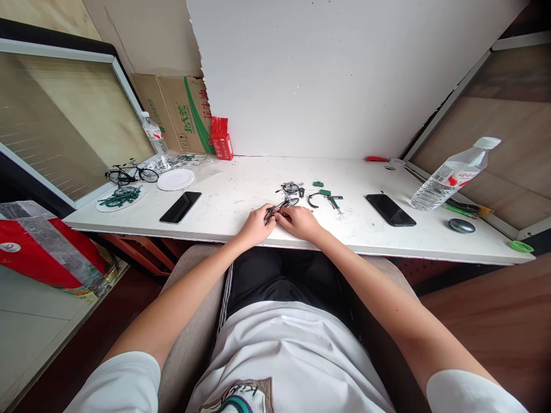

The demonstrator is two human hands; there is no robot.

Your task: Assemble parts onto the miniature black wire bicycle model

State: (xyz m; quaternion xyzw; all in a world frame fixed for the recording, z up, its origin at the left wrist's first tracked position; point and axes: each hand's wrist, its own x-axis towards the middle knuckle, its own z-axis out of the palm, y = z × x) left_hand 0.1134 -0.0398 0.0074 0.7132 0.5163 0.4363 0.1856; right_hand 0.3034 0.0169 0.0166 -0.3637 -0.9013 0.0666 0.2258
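Between my hands, low over the near edge of the white, scuffed tabletop [241, 189], is the small dark model-bicycle piece [289, 202], thin-framed, with a round spoked end pointing away from me. I seem to be at close fitting or adjusting work on it; my next move, I judge, calls for light, steady fingertip pressure, since such thin rods could bend or slip. My left hand [258, 225] has a narrow pinch on the piece. My right hand [300, 221] meets it with curled fingers, but whether they nip it or only press, I cannot tell.

Just beyond lies a loose black spoked wheel [291, 187], fine as wire. To its right are a black curved strip [313, 201], a flat green block [325, 193] and a slim green-and-black bar [333, 202], matt like plastic. Farther out, a glossy black phone [391, 210] lies on my right and a silver-edged phone [181, 207] on my left. Past that one are a smooth white disc [175, 179] and a black model bicycle [146, 174], spindly and upright.
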